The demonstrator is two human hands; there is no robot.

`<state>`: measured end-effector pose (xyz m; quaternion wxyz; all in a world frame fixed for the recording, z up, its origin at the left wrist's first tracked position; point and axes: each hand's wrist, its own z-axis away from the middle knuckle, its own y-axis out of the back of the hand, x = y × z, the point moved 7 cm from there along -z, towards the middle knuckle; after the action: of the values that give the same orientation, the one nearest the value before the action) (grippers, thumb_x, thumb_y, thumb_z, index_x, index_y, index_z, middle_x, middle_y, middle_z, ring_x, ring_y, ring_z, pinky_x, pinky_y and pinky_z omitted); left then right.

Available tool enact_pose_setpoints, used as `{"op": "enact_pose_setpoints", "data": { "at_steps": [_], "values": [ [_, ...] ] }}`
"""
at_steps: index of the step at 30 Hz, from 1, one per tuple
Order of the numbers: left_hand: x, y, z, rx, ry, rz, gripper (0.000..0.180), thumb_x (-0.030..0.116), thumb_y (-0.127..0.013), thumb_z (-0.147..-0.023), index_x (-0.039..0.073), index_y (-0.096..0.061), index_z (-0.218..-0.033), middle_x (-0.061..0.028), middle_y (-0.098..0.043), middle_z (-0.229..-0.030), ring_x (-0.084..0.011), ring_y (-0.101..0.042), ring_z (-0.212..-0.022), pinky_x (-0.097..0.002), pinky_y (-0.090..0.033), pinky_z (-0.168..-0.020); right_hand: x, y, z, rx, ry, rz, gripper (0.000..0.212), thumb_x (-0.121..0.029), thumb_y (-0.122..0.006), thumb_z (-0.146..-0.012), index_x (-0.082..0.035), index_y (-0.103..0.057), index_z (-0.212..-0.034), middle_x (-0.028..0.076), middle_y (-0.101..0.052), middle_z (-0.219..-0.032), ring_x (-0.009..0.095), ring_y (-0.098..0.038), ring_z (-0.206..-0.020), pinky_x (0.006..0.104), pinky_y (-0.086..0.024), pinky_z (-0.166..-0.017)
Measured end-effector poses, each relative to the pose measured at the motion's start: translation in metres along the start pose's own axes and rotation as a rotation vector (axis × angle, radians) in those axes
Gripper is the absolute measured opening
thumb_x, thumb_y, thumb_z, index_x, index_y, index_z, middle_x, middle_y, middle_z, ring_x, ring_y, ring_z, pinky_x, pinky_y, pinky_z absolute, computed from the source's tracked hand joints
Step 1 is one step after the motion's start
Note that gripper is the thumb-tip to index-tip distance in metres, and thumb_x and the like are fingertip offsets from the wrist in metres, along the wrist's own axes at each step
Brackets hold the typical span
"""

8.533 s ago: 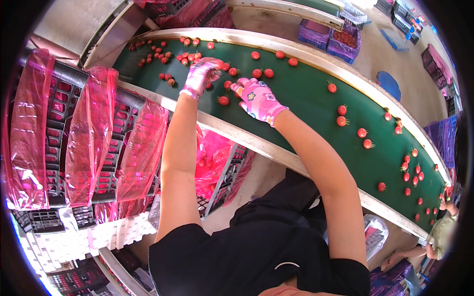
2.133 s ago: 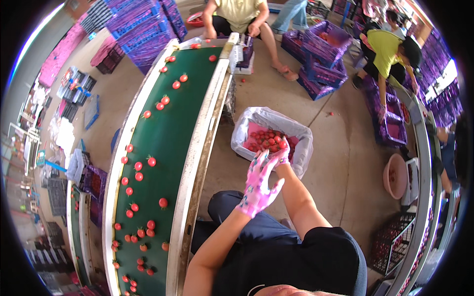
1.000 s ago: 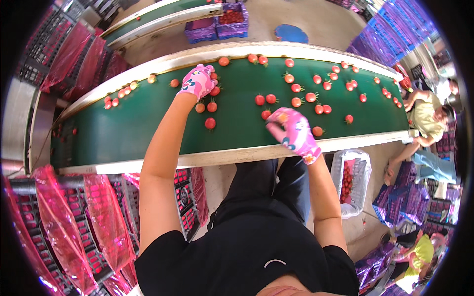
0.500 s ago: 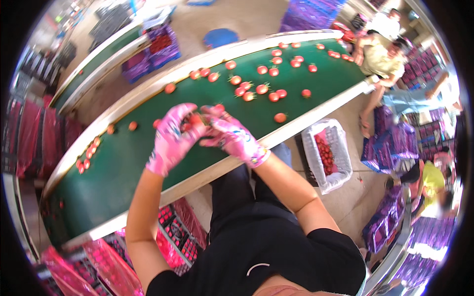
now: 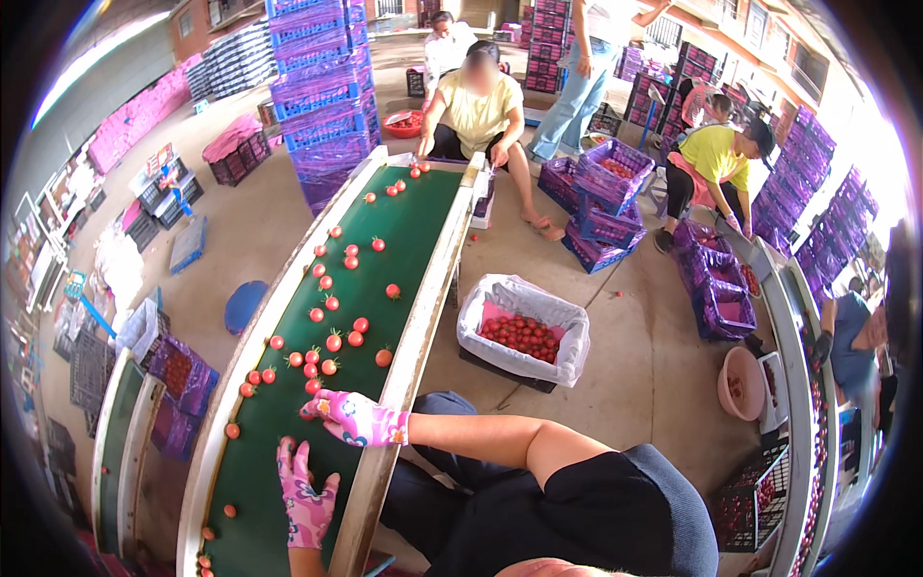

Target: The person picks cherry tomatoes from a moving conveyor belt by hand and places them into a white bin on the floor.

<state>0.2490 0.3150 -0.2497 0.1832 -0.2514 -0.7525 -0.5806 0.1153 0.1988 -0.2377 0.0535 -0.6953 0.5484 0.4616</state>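
A long green conveyor belt [image 5: 279, 460] with pale rails stretches away in front of me, scattered with small red tomatoes [image 5: 333, 342]. Over its near part, my left hand [image 5: 310, 500] has fingers and thumb spread, in a pink flowered glove. A red spot shows at its fingertips, too small to name. My right hand [image 5: 358, 419], gloved alike, reaches across the right rail with curled fingers. A bit of red shows at their tips, seemingly a tomato [image 5: 308, 412] partly covered by the glove. Just beyond lie several more tomatoes on the belt.
Right of the belt stands a lined crate [image 5: 569, 358] of tomatoes. At the far end sits a person in yellow [image 5: 486, 111]; another person [image 5: 721, 163] bends over purple-wrapped crates [image 5: 710, 279]. A pink basin [image 5: 740, 385] and a second conveyor [image 5: 803, 462] are at right.
My view has swung to the right, along the belt. My hands, earlier close together around tomatoes, have moved apart; the left one has opened and the right reaches toward the belt's tomatoes.
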Motion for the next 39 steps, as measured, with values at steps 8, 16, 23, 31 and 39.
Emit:
{"op": "enact_pose_setpoints", "data": {
  "at_steps": [8,16,23,31,39],
  "values": [
    [0.048,0.014,0.038,0.122,-0.125,-0.167,0.052,0.003,-0.072,-0.075,0.003,-0.057,-0.125,-0.0163,-0.052,-0.134,-0.0366,-0.046,-0.128,-0.0435,-0.045,-0.099,0.004,0.006,0.001,-0.038,-0.229,-0.109,0.061,-0.02,-0.071,-0.085,-0.003,-0.044,-0.137,0.017,-0.065,-0.103,0.033,-0.065,-0.097,0.0377,-0.052,-0.083],
    [0.075,0.004,0.083,0.264,-0.041,-0.426,0.04,0.027,-0.071,-0.085,0.005,-0.063,-0.117,-0.0179,-0.062,-0.118,-0.0369,-0.059,-0.106,-0.0437,-0.048,-0.092,0.022,0.011,0.014,0.075,-0.12,-0.168,0.048,0.002,-0.056,-0.081,-0.004,-0.046,-0.128,0.007,-0.056,-0.093,0.022,-0.062,-0.085,0.0333,-0.052,-0.074],
    [0.063,-0.001,0.1,0.637,-0.068,-0.488,0.023,0.008,-0.071,-0.081,0.004,-0.067,-0.103,-0.0134,-0.069,-0.099,-0.0346,-0.065,-0.093,-0.042,-0.052,-0.087,0.038,-0.014,0.002,-0.019,0.005,-0.549,0.027,-0.01,-0.059,-0.087,-0.005,-0.056,-0.113,0.005,-0.058,-0.096,0.019,-0.059,-0.093,0.0322,-0.051,-0.077],
    [0.053,0.02,0.11,0.344,0.316,-0.182,0.018,0.02,-0.069,-0.082,0.013,-0.067,-0.099,-0.0078,-0.068,-0.098,-0.0307,-0.065,-0.095,-0.0398,-0.053,-0.082,-0.028,0.008,0.013,0.065,-0.161,-0.12,0.035,-0.028,-0.076,-0.085,-0.002,-0.065,-0.105,0.007,-0.068,-0.081,0.014,-0.064,-0.072,0.0307,-0.054,-0.07],
    [-0.036,0.096,0.131,0.297,0.519,-0.421,0.037,0.027,-0.067,-0.086,0.009,-0.06,-0.117,-0.0133,-0.058,-0.124,-0.0324,-0.052,-0.119,-0.0409,-0.043,-0.101,0.003,-0.033,0.031,-0.115,-0.437,-0.58,0.005,-0.01,-0.059,-0.093,-0.007,-0.056,-0.095,-0.003,-0.05,-0.077,0.005,-0.047,-0.065,0.0207,-0.037,-0.058]
  ]
}}
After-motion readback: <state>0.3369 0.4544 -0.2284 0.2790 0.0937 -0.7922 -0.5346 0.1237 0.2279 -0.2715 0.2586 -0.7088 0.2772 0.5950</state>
